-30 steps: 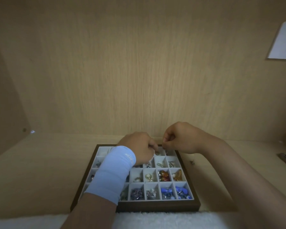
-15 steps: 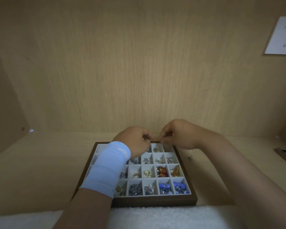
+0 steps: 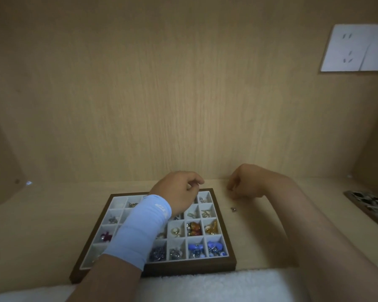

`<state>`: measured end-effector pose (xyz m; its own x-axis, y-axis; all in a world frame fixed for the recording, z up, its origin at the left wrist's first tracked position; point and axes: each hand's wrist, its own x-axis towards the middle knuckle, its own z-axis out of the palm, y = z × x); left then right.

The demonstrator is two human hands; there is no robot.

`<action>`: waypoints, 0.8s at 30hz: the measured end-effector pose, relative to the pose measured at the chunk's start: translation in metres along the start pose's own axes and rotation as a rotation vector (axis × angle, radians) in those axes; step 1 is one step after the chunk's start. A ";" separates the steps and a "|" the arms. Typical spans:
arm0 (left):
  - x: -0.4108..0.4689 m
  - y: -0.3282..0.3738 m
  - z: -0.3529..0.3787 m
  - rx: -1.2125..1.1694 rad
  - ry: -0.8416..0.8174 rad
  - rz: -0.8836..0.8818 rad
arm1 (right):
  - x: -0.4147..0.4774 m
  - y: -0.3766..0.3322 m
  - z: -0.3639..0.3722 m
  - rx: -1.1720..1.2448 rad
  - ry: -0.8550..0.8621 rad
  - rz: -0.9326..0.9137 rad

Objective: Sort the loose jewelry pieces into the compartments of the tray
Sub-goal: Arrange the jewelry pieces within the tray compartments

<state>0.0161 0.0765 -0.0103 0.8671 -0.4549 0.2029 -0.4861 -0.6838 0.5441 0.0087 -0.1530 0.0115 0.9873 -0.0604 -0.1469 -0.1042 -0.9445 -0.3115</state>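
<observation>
The wooden-framed tray (image 3: 190, 269) has white compartments that hold several pieces, among them amber ones (image 3: 194, 228) and blue beads (image 3: 214, 247). My left hand (image 3: 179, 194), with a light-blue sleeve on its wrist, hovers over the tray's far rows. Its thumb and forefinger are pressed together in a pinch, and whatever small piece lies between them is too small to see. To the right of the tray, my right hand (image 3: 247, 184) is low over the shelf with its fingers curled downward and nothing visible in them. One small loose piece (image 3: 233, 209) lies on the shelf just in front of it.
A second dark tray of pieces (image 3: 372, 204) sits at the right edge. White fleece (image 3: 205, 284) covers the front edge. The wooden back wall rises just behind the hands, with a white socket plate (image 3: 356, 47) at its upper right.
My right hand has left the tray's far edge, where it met my left hand, and moved right over the bare shelf. My left hand stays over the tray.
</observation>
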 end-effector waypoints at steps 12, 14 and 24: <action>0.004 -0.008 -0.003 -0.097 0.044 0.010 | -0.002 -0.024 0.005 0.301 0.140 -0.169; 0.003 -0.007 -0.007 -0.158 0.053 0.007 | -0.005 -0.033 0.005 0.415 0.164 -0.270; -0.009 -0.017 -0.056 -0.563 0.032 -0.136 | -0.017 -0.087 0.017 0.682 0.200 -0.641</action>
<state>0.0223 0.1238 0.0241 0.9249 -0.3605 0.1209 -0.2449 -0.3217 0.9146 -0.0011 -0.0644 0.0251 0.8767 0.2892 0.3845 0.4777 -0.4296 -0.7663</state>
